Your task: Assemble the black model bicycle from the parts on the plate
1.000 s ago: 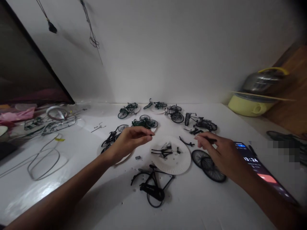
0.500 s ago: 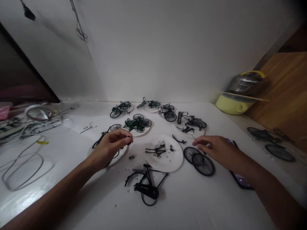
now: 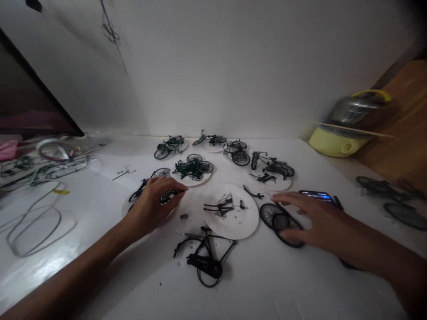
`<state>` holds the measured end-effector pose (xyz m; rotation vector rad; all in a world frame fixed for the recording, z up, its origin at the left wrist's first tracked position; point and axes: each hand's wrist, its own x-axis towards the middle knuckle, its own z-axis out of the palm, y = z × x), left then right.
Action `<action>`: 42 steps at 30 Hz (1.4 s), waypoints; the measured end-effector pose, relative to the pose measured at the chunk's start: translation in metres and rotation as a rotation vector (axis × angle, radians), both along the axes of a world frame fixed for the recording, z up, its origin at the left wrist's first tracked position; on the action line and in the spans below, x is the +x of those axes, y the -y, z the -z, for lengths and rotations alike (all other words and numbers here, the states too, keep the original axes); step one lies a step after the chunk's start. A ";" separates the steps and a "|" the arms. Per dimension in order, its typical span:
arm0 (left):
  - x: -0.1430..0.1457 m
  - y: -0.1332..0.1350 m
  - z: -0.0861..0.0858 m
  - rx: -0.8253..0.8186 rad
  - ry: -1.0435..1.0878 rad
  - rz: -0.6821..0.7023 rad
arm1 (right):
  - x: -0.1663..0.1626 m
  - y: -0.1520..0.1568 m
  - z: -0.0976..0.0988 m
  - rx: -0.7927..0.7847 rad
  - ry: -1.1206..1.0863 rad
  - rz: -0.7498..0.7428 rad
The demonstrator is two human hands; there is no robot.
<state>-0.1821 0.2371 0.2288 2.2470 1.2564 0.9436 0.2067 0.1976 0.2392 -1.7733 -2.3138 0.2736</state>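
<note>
My left hand (image 3: pixel 154 201) rests on a paper plate at centre left, its fingers curled over small dark bicycle parts (image 3: pixel 167 196); what the fingertips hold is hidden. My right hand (image 3: pixel 312 215) lies flat with fingers spread over two loose black spoked wheels (image 3: pixel 280 218) on the white table. Between the hands sits a white paper plate (image 3: pixel 240 222) with small black parts (image 3: pixel 223 206). A black bicycle frame with one wheel (image 3: pixel 205 258) lies in front of that plate.
Several small model bicycles (image 3: pixel 238 155) on plates stand further back. A phone (image 3: pixel 316 194) with a lit screen lies behind my right hand. A yellow pot with a steel lid (image 3: pixel 350 129) is at right. Wire loops (image 3: pixel 33 226) and parts frames lie at left.
My left hand has dropped from above the table onto the plate at centre left. My right hand has slid forward and flattened over the two loose wheels.
</note>
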 end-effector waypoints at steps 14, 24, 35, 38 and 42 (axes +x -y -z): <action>0.010 0.004 0.012 0.116 -0.282 0.101 | -0.018 0.011 0.011 0.241 -0.046 -0.259; 0.013 0.006 0.009 0.120 -0.273 0.141 | -0.063 0.043 0.022 0.242 0.068 -0.535; 0.020 0.017 0.000 0.173 -0.282 0.221 | -0.099 0.041 0.010 0.346 -0.041 -0.579; 0.020 0.017 0.002 0.161 -0.288 0.221 | -0.099 0.041 0.013 0.349 0.003 -0.579; 0.019 0.017 0.002 0.161 -0.298 0.218 | -0.095 0.037 0.014 0.302 0.013 -0.522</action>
